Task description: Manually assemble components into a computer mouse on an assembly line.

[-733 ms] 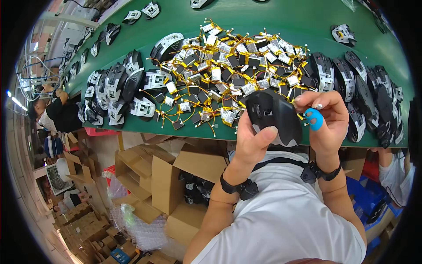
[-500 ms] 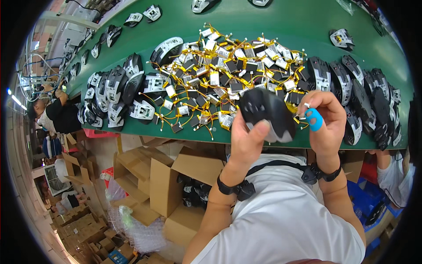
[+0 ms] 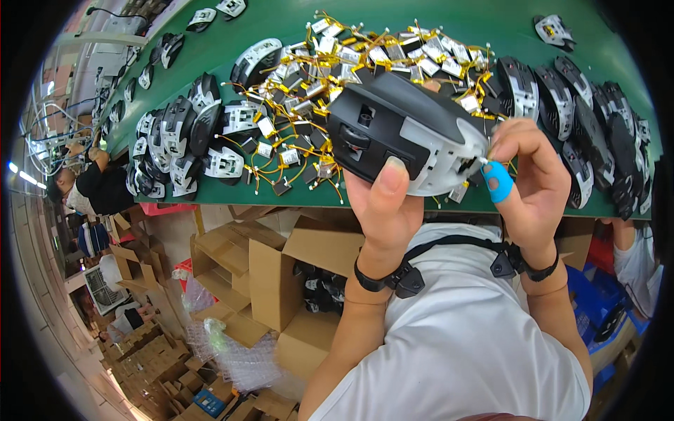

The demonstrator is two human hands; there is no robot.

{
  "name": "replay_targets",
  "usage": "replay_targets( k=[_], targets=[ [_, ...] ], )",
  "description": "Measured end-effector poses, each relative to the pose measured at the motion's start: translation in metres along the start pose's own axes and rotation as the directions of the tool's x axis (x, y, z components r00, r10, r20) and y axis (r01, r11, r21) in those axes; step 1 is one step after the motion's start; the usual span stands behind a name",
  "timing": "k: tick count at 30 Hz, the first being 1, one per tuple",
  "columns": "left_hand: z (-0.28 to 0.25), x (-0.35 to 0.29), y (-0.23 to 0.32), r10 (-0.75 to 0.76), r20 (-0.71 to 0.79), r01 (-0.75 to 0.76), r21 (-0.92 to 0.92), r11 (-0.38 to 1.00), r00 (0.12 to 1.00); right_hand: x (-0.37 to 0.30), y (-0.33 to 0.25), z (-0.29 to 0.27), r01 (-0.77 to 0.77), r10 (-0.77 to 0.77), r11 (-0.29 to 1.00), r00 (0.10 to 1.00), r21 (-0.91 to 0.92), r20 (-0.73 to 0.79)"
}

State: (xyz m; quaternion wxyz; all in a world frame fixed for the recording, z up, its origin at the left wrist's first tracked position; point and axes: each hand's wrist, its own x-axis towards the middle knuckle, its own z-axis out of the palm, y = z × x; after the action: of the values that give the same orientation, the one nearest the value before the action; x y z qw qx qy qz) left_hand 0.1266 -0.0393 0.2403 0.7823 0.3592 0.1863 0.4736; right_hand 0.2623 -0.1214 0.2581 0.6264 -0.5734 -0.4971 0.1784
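Observation:
My left hand (image 3: 385,203) grips a partly assembled computer mouse (image 3: 382,105), its black shell tilted up with the scroll wheel and pale grey inner side showing. At the mouse's right end, my right hand (image 3: 530,179) pinches a small white connector (image 3: 483,161) between thumb and forefinger, close to an opening in the grey part. A blue finger cover is on my right hand. Whether the connector sits in the opening or just touches it, I cannot tell. Behind the mouse lies a heap of small wired batteries (image 3: 295,126) on the green table (image 3: 421,14).
Mouse shells stand in clusters left (image 3: 168,137) and right (image 3: 558,102) of the heap. Below the table edge is an open cardboard box (image 3: 270,284) with dark parts inside, beside bubble wrap (image 3: 246,361). A person (image 3: 102,182) is at far left; another person's arm (image 3: 623,245) shows at right.
The mouse has been turned and raised, so its wheel and grey side now show. My right hand has brought the connector against the mouse's right end.

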Motion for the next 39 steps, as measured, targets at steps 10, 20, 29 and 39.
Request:
replay_targets(
  k=[10, 20, 29, 39],
  targets=[
    [0.012, -0.022, -0.005, 0.126, -0.064, -0.116, 0.137, 0.984, 0.99, -0.004, 0.0, 0.012, -0.168, 0.161, 0.984, 0.981, -0.057, -0.112],
    [0.021, -0.02, -0.007, 0.27, -0.025, -0.262, 0.173, 0.949, 0.963, 0.0, -0.002, 0.017, -0.231, 0.231, 0.973, 0.956, 0.022, -0.181],
    [0.003, -0.006, -0.013, 0.492, 0.239, -0.546, 0.395, 0.738, 0.837, 0.003, -0.005, 0.016, -0.382, 0.401, 0.894, 0.915, 0.233, -0.038],
    [0.008, -0.013, -0.008, 0.244, 0.054, -0.249, 0.266, 0.931, 0.968, -0.004, -0.001, 0.019, -0.408, 0.431, 0.877, 0.901, 0.255, -0.04]
  ],
)
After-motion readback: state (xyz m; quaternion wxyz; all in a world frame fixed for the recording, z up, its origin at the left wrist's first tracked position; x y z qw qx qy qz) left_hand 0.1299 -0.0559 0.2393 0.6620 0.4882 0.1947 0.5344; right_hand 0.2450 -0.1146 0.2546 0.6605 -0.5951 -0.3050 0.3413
